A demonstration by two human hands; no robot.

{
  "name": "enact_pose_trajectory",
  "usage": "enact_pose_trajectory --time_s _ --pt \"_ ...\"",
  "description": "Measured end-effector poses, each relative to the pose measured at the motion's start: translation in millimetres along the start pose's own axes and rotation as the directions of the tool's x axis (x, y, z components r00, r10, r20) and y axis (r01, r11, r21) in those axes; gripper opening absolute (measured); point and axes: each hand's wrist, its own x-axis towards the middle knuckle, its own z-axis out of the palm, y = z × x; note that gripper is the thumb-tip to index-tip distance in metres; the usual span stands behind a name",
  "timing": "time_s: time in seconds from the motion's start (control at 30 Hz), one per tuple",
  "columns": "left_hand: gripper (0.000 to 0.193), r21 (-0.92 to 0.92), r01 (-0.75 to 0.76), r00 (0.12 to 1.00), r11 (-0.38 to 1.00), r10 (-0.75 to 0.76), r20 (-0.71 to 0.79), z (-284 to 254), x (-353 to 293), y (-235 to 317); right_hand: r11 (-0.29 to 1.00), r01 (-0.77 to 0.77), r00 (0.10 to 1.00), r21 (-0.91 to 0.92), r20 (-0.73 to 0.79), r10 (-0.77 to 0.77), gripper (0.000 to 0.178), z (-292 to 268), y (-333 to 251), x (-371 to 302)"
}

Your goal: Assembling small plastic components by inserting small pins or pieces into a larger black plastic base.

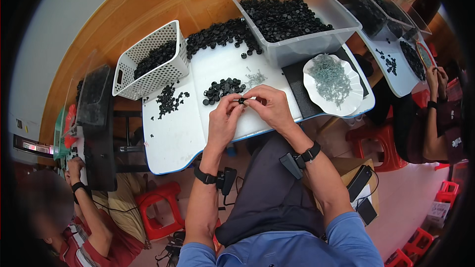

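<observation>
Fingers [236,106] of both hands around a small black cap [242,101], above the white board [173,138].

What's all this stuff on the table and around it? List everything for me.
small black part: one, black, pinched between both hands
loose pile: many, black, on white board
white basket: one, left, black parts inside
clear tub: one, top, full of black parts
white dish: one, right, grey-green screws
red stools: several, floor
co-workers: two, left and right edges
left hand: one, wristband
right hand: one, wristband
</observation>
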Motion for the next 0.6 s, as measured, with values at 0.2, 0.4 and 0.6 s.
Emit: enact_pose_trajectory --time_s 0.2,0.4,0.6 --pt "0.027 0.037 0.002 1.000 0.999 -0.002 -0.007 -1 0 -1 0.993 -0.019 0.999 -0.113 0.047 0.024 0.012 0 1 0" --pt "0.029 0.062 0.087 0.996 0.994 -0.088 0.023 -4 -1 5 0.999 0.009 1.000 -0.035 0.024 -0.008 0.010 1 5 -1" --pt "0.024 0.089 -0.084 0.995 0.992 0.087 -0.036 2 0 2 0.999 0.007 1.000 -0.048 0.026 -0.005 0.010 3 4 0"
